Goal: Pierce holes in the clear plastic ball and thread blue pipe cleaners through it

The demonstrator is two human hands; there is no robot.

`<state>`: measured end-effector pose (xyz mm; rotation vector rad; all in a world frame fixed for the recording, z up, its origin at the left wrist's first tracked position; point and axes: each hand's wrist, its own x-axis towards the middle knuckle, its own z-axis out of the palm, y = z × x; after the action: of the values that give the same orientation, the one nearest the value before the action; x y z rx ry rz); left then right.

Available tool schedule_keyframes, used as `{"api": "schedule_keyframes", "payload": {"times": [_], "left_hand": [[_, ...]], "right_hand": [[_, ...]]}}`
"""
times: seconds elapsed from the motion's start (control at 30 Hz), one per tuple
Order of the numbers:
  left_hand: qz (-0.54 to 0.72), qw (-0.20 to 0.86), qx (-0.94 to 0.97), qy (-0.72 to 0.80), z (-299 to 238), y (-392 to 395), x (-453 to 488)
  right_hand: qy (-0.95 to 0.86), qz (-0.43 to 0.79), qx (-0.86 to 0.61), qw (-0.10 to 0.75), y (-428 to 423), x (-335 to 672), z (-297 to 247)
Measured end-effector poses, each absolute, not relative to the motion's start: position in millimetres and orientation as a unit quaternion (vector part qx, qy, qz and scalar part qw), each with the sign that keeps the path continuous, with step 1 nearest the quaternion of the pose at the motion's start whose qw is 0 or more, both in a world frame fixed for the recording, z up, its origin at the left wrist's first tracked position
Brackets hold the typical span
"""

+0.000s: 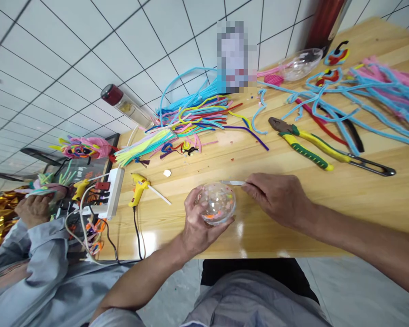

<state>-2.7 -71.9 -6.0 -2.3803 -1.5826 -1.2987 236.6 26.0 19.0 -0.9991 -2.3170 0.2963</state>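
Head view: over the table [286, 245], our left hand [199, 220] curls its fingers round the clear bowl [220, 204]; just right of it, our right hand [277, 195] pinches the slim blade [236, 183], long axis running sideways, tip by the bowl's far rim, contact unclear

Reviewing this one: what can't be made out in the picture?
All in the head view:
Thin tool: its grip end is hidden in the right hand.
Clear round piece: partly covered by the left hand.
Coloured specks there: too small to identify.
Object by the wall: blurred by pixelation.
Red flask: cut off by the top edge.
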Motion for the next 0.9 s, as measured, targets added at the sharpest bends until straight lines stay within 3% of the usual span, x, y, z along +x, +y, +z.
{"api": "schedule_keyframes", "payload": {"times": [0.17,0.9], "left_hand": [[-0.41,0.021,-0.749,-0.521,-5.0,-70.4,-0.5],[-0.383,0.043,-0.76,-0.523,-0.5,-70.6,1.3]], "right_hand": [[-0.889,0.118,-0.301,0.325,16.0,232.0,22.3],[-0.877,0.069,-0.336,0.336,7.9,222.4,27.6]]}}
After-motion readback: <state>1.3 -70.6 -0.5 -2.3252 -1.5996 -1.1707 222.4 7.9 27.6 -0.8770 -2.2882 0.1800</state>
